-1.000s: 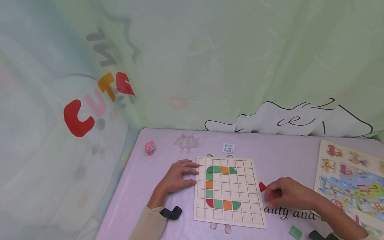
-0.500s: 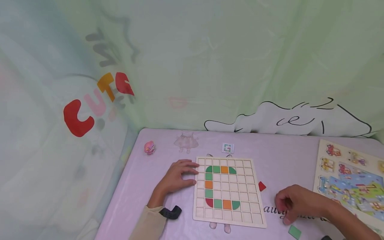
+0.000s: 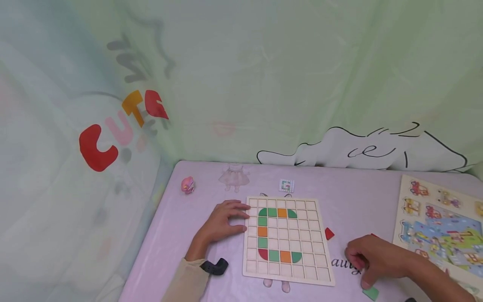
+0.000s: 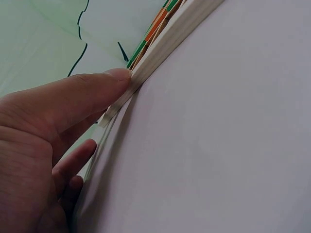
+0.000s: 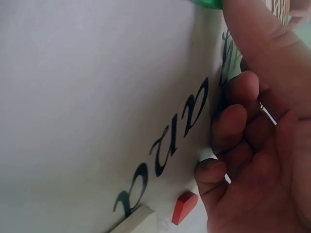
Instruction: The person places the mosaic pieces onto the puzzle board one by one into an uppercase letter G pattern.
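Observation:
My left hand (image 3: 222,220) rests against the left edge of a square wooden grid board (image 3: 284,242). Close up in the left wrist view, the thumb (image 4: 97,92) touches the board's side. Green, orange and red tiles sit in the board's cells, forming a C-like shape. My right hand (image 3: 383,256) is low over the table to the right of the board. Its thumb (image 5: 265,43) touches a loose green tile (image 3: 371,293), only a sliver of which shows in the right wrist view. The other fingers are bent, with nothing visible between them.
A loose red tile (image 3: 329,233) lies beside the board's right edge; another red piece (image 5: 184,208) lies beyond the right hand. A small pattern card (image 3: 286,186) and a pink figurine (image 3: 187,185) lie farther back. Picture puzzle boards (image 3: 447,226) occupy the right side.
My right hand has moved away from the red tile beside the board, rightward and toward me, and its thumb has come down onto the green tile. The left hand has stayed put.

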`<act>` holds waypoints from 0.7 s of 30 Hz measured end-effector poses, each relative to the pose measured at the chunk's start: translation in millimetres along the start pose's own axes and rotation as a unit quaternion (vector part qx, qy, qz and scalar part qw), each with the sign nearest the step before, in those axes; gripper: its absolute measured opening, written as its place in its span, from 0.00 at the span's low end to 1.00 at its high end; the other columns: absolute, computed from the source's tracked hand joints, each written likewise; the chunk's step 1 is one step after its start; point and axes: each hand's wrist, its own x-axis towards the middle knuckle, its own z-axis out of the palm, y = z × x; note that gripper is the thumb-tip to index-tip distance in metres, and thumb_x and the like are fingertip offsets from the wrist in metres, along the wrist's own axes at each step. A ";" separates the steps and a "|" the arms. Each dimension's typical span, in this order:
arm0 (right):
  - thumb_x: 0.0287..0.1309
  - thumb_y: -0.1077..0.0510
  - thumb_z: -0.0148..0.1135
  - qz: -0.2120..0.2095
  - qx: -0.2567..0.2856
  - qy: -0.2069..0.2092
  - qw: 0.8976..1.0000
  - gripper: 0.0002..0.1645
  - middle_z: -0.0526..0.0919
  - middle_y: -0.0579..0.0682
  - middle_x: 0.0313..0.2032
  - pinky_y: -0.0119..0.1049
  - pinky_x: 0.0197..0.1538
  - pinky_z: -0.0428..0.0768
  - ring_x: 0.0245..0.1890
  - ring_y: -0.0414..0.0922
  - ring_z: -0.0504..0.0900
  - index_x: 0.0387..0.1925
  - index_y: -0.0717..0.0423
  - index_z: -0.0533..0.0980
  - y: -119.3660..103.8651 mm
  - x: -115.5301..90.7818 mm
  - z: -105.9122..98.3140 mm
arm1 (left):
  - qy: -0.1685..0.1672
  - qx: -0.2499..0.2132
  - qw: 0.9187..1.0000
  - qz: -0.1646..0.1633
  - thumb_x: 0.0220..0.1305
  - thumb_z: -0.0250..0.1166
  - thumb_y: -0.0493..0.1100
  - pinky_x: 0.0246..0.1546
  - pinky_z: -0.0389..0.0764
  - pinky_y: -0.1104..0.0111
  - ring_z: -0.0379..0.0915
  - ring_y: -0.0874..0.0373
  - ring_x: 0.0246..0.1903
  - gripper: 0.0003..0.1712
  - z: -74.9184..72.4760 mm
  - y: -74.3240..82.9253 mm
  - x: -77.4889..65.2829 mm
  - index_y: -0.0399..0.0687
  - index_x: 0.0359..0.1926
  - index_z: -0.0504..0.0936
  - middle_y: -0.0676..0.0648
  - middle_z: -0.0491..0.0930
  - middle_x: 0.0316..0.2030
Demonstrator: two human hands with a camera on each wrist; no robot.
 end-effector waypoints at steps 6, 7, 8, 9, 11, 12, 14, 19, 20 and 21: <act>0.42 0.44 0.82 -0.003 0.016 0.006 1.000 0.23 0.73 0.36 0.22 0.29 0.31 0.66 0.29 0.33 0.74 0.27 0.44 0.74 1.2 -0.4 -1.8 | 0.000 0.002 1.000 -0.002 0.58 0.75 0.50 0.71 0.64 0.50 0.64 0.56 0.72 0.17 1.3 -0.7 0.3 0.61 0.49 0.89 0.62 0.79 0.63; 0.44 0.44 0.81 -0.006 0.022 0.007 1.000 0.22 0.73 0.35 0.22 0.30 0.31 0.66 0.29 0.33 0.74 0.27 0.44 0.74 1.6 0.0 -2.3 | 0.001 0.001 1.000 -0.001 0.57 0.75 0.50 0.71 0.64 0.50 0.64 0.56 0.72 0.17 1.3 -0.7 0.2 0.61 0.49 0.89 0.62 0.79 0.63; 0.46 0.44 0.80 -0.008 0.027 0.009 1.000 0.21 0.73 0.35 0.22 0.29 0.30 0.66 0.29 0.32 0.74 0.27 0.44 0.74 1.9 0.5 -2.6 | 0.001 0.000 1.000 -0.001 0.57 0.75 0.50 0.71 0.64 0.50 0.64 0.56 0.72 0.17 1.2 -0.6 0.1 0.61 0.49 0.89 0.62 0.79 0.63; 0.49 0.44 0.78 -0.011 0.031 0.011 0.999 0.19 0.72 0.35 0.22 0.29 0.30 0.66 0.29 0.32 0.74 0.28 0.44 0.74 2.3 1.0 -2.8 | 0.001 -0.001 1.000 -0.001 0.57 0.75 0.50 0.71 0.64 0.50 0.64 0.56 0.72 0.17 1.1 -0.4 -0.1 0.61 0.49 0.89 0.62 0.79 0.63; 0.54 0.43 0.75 -0.021 0.036 0.013 0.999 0.16 0.71 0.33 0.22 0.29 0.29 0.66 0.29 0.32 0.74 0.30 0.43 0.75 3.3 2.6 -3.1 | 0.000 -0.002 1.000 -0.003 0.57 0.75 0.51 0.72 0.63 0.50 0.64 0.57 0.72 0.17 0.8 -0.3 -0.5 0.61 0.50 0.89 0.62 0.79 0.63; 0.55 0.44 0.74 -0.026 0.038 0.013 0.999 0.15 0.71 0.33 0.22 0.29 0.29 0.66 0.28 0.31 0.74 0.31 0.42 0.76 3.6 3.3 -3.1 | -0.001 -0.002 1.000 -0.003 0.57 0.75 0.51 0.72 0.63 0.51 0.64 0.57 0.72 0.17 0.7 -0.2 -0.6 0.61 0.50 0.89 0.62 0.79 0.63; 0.55 0.44 0.74 -0.030 0.042 0.011 0.999 0.13 0.71 0.32 0.22 0.29 0.28 0.66 0.27 0.31 0.73 0.32 0.41 0.77 4.2 3.9 -3.4 | -0.001 -0.004 1.000 -0.003 0.57 0.75 0.51 0.72 0.63 0.51 0.64 0.57 0.72 0.17 0.2 0.3 -0.8 0.61 0.50 0.89 0.62 0.79 0.63; 0.44 0.48 0.81 -0.022 0.057 -0.003 0.998 0.16 0.72 0.35 0.22 0.29 0.28 0.66 0.26 0.32 0.72 0.33 0.41 0.80 5.0 3.3 -4.6 | 0.001 -0.003 1.000 0.001 0.57 0.75 0.51 0.72 0.63 0.50 0.64 0.57 0.72 0.17 -0.6 1.0 -0.5 0.60 0.49 0.89 0.61 0.79 0.63; 0.43 0.48 0.81 -0.021 0.055 -0.003 0.998 0.17 0.72 0.35 0.22 0.29 0.28 0.66 0.26 0.32 0.72 0.32 0.41 0.80 5.2 3.3 -4.5 | 0.001 -0.002 1.000 0.002 0.57 0.75 0.51 0.72 0.63 0.50 0.64 0.57 0.72 0.17 -0.6 1.1 -0.5 0.60 0.49 0.89 0.61 0.79 0.63; 0.44 0.49 0.81 -0.020 0.053 -0.003 0.998 0.16 0.73 0.36 0.22 0.30 0.28 0.65 0.26 0.32 0.72 0.32 0.41 0.80 5.2 3.2 -4.3 | 0.001 -0.002 1.000 0.002 0.57 0.75 0.51 0.71 0.63 0.51 0.65 0.57 0.72 0.17 -0.7 1.1 -0.5 0.60 0.49 0.89 0.61 0.80 0.63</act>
